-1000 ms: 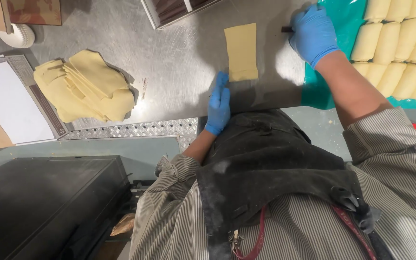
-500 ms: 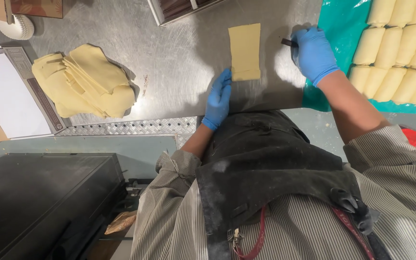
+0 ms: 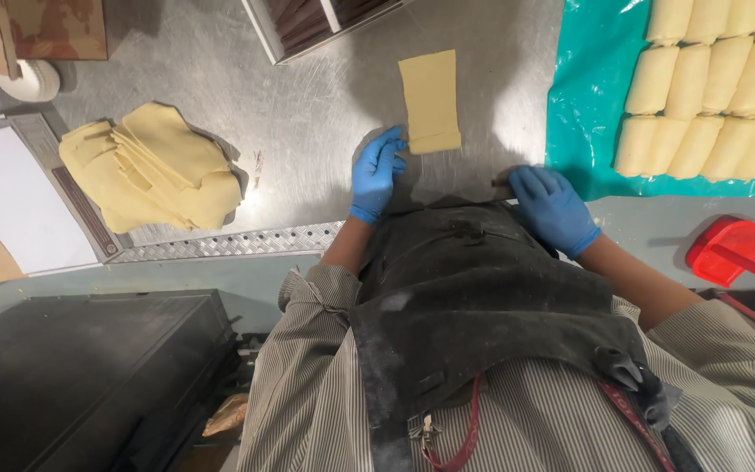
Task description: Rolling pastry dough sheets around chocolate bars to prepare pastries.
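Steel worktop: left hand [image 3: 376,172] fingers touch dough strip [image 3: 431,101]; right hand [image 3: 550,206] flat, fingers together.

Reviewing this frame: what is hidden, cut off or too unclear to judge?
- Head view: the right hand covers a small dark object at the table edge; what it is cannot be told.
- The rolled dough pieces on the teal sheet run off the top and right edges; their count is unknown.
- The dark tray is cut off by the top edge.
- The left hand touches the dough strip; grip unclear.
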